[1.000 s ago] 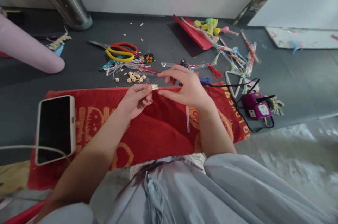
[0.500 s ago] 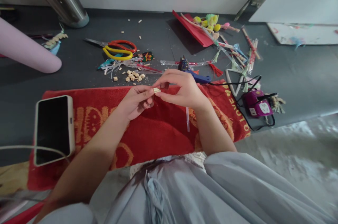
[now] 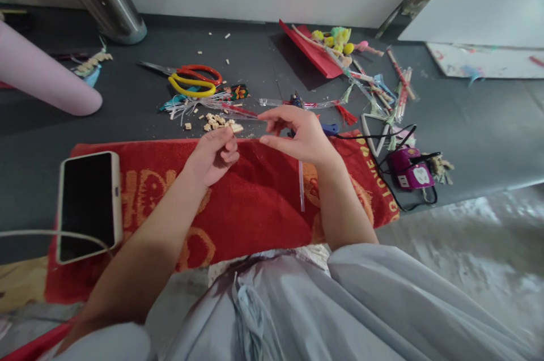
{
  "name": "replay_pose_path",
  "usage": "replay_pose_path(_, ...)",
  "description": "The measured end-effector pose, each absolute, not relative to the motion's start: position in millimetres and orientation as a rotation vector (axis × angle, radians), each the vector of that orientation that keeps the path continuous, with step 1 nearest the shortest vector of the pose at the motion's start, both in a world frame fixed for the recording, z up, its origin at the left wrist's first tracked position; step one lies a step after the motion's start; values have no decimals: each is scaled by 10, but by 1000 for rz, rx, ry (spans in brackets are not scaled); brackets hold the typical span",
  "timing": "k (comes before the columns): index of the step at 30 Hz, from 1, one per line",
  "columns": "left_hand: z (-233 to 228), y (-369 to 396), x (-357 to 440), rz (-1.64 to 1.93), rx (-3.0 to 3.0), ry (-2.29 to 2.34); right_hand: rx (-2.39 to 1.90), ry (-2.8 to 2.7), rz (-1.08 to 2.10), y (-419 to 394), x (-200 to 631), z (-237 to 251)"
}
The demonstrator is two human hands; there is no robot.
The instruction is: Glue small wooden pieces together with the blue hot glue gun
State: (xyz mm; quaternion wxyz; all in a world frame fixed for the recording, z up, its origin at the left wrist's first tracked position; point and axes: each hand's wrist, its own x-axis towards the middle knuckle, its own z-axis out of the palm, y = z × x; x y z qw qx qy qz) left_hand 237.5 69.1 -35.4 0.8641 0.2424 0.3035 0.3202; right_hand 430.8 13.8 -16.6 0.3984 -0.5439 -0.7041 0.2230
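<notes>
My left hand (image 3: pixel 212 156) is closed, thumb against fingers, over the red towel (image 3: pixel 255 208). It pinches a small pale wooden piece (image 3: pixel 237 128) that sticks out past the fingertips. To its right my right hand (image 3: pixel 297 137) hangs open, thumb and fingers apart and nothing between them. Behind that hand lies a blue glue gun (image 3: pixel 330 129), partly covered by it. Just beyond my left hand is a heap of small cut wooden pieces (image 3: pixel 215 121). A thin transparent stick (image 3: pixel 301 188) rests on the towel below my right hand.
Scissors (image 3: pixel 193 80) with red and yellow handles lie beyond the heap. A phone (image 3: pixel 89 208) with a cable is on the left. Red paper (image 3: pixel 312 52) and craft scraps lie at the back right. A purple power adapter (image 3: pixel 410 168) with a black cord stands right.
My right hand has come away from the pale wooden piece and moved slightly right, its fingers spreading. My left hand has shifted a little left and still pinches the piece.
</notes>
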Motion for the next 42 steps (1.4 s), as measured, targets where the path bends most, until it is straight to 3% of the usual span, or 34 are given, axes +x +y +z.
replay_pose_path(11,-307,897,2265,954,238,693,-1985,-2088,264,557,4168,-77)
replay_pose_path(23,-348,916,2259,987,287,709,-1883,-2344,240,1156,3869,-321)
replay_pose_path(42,-329,865,2271,963,231,688,-1978,-2362,129,1237,3738,-311)
